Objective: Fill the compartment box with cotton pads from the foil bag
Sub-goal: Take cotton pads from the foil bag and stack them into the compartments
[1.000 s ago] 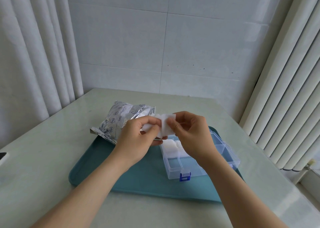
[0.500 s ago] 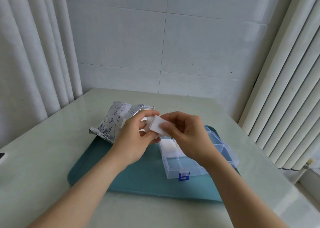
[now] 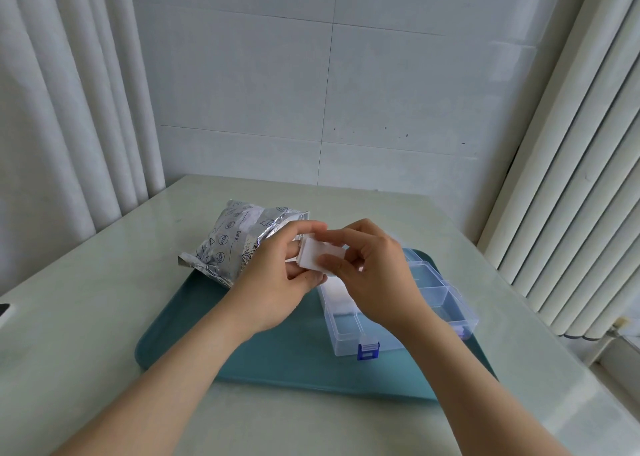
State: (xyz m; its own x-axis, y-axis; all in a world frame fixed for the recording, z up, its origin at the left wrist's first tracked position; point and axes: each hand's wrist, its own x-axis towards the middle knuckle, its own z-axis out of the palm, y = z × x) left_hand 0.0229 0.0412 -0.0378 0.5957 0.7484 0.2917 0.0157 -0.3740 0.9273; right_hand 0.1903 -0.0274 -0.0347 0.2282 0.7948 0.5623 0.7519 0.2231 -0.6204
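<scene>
Both hands, left and right, pinch a flat white stack of cotton pads.

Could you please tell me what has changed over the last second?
The pads, held upright and loose a second ago, have been squared into a neat stack and tipped flatter. The left hand and right hand still pinch them above the box; nothing was let go. The bag, box and tray have not moved.
</scene>
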